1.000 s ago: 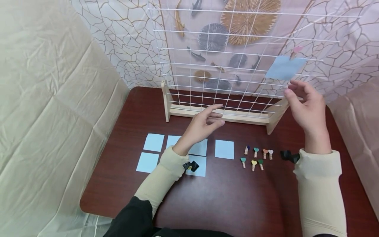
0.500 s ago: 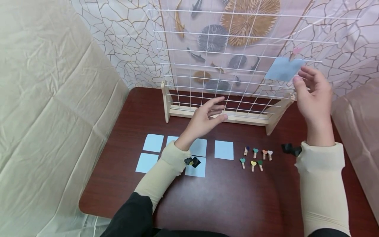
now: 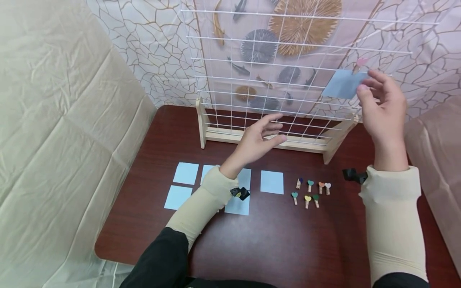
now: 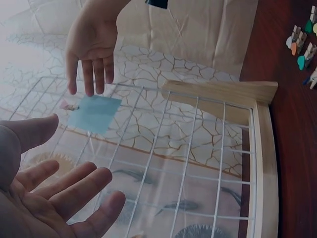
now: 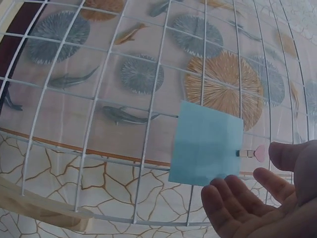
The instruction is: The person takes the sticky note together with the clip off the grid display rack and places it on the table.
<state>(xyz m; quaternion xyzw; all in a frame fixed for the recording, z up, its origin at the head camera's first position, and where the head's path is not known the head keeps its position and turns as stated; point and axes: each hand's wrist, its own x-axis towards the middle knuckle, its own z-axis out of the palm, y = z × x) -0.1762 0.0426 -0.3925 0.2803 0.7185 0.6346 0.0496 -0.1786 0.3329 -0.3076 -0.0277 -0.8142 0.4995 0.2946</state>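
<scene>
Blue card (image 3: 343,84) hangs clipped — just beside right hand (image 3: 382,110).

Your wire grid (image 3: 273,72) stands upright at the back of the table (image 3: 273,240), with a paper square (image 3: 343,84) clipped by a peg (image 3: 361,62) near its right edge. Your right hand (image 3: 383,116) is raised just beside that square, and your left hand (image 3: 257,142) hovers before the grid's base. On the table before the grid, the loose paper squares (image 3: 272,182) lie to the left and the small pegs (image 3: 311,191) to their right.

Cream sleeves (image 3: 392,224); black wrist straps (image 3: 354,175)
</scene>
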